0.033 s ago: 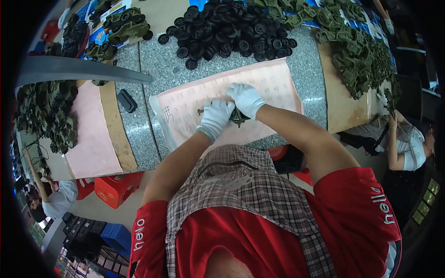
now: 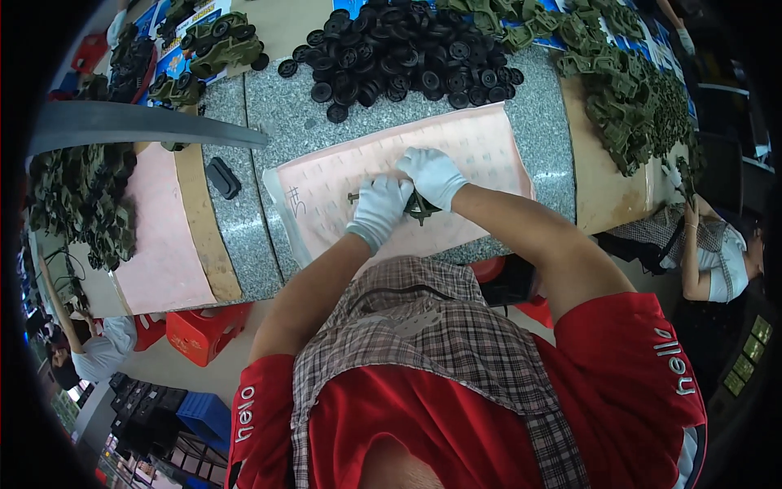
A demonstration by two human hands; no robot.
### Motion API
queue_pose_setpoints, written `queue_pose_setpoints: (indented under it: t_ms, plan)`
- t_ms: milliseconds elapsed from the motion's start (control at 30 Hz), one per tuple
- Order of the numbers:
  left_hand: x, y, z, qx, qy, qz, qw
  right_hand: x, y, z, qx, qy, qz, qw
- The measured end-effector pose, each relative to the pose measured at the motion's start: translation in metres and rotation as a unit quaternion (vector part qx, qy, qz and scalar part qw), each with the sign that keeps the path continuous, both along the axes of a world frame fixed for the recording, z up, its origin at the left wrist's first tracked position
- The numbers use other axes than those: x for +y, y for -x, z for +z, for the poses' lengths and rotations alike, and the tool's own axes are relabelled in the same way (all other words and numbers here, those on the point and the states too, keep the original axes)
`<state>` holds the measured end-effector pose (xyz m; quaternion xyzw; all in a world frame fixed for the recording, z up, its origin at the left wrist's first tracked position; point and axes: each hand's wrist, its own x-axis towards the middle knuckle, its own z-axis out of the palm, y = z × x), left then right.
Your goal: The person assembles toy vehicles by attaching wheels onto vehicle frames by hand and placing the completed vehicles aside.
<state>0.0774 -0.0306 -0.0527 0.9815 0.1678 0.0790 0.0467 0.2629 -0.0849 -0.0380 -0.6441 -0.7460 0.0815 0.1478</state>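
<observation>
Left hand [image 2: 378, 209], fingers curled against green toy part [image 2: 420, 212], likely steadying it; right hand [image 2: 433, 176], fingers bunched beside left; cannot tell pinch of either; part over pink sheet [image 2: 487, 159], black wheels [image 2: 399, 61] heaped beyond, presumably for reach

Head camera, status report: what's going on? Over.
Left hand holding green part; right hand alongside, grip unclear. Hands partly cover it. Black wheels heaped beyond.

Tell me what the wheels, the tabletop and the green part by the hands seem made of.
Wheels: probably hard plastic; black, low sheen, moulded-looking hubs.
Tabletop: polished granite or a lookalike; grey speckle and slight glare.
Green part: perhaps moulded plastic, from its thin, frame-like shape; partly covered, so its finish is unclear.
</observation>
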Motion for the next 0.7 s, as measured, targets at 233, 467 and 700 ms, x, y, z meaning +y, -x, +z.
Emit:
queue_pose_setpoints:
  t_ms: [233, 467, 700]
  plan:
    - [-0.005, 0.002, 0.003, -0.011, 0.016, 0.011, 1.0, 0.004, 0.011, 0.013, -0.026, 0.127, -0.113, 0.985]
    - [-0.001, -0.002, 0.003, -0.024, -0.014, 0.02, 0.999, 0.015, 0.015, -0.001, -0.068, 0.206, -0.288, 0.933]
    - [0.005, 0.0, 0.006, 0.005, -0.025, -0.009, 1.0, -0.002, 0.024, -0.005, -0.023, 0.176, -0.48, 0.859]
